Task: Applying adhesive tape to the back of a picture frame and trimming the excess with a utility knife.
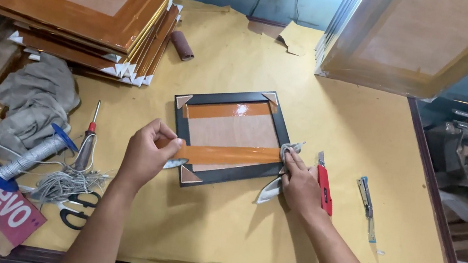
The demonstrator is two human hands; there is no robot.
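Note:
A small black picture frame (pixel 233 101) lies face down on the tan-covered table (pixel 340 143), with paper corner guards and a brown backing board. One strip of brown tape (pixel 228 111) runs along its upper edge. A second brown tape strip (pixel 230 155) stretches across the lower edge. My left hand (pixel 146 155) pinches the left end of that strip at the frame's lower left. My right hand (pixel 300 184) presses a whitish cloth (pixel 273 185) on the strip's right end at the frame's lower right.
A stack of brown taped frames (pixel 97 1) sits at the back left. Grey cloth (pixel 37 98), a string spool (pixel 27 157), a screwdriver (pixel 91 127) and scissors (pixel 75 209) lie at left. A red utility knife (pixel 324 188) and a second cutter (pixel 366 204) lie right. Large frames (pixel 414 41) lean at the back.

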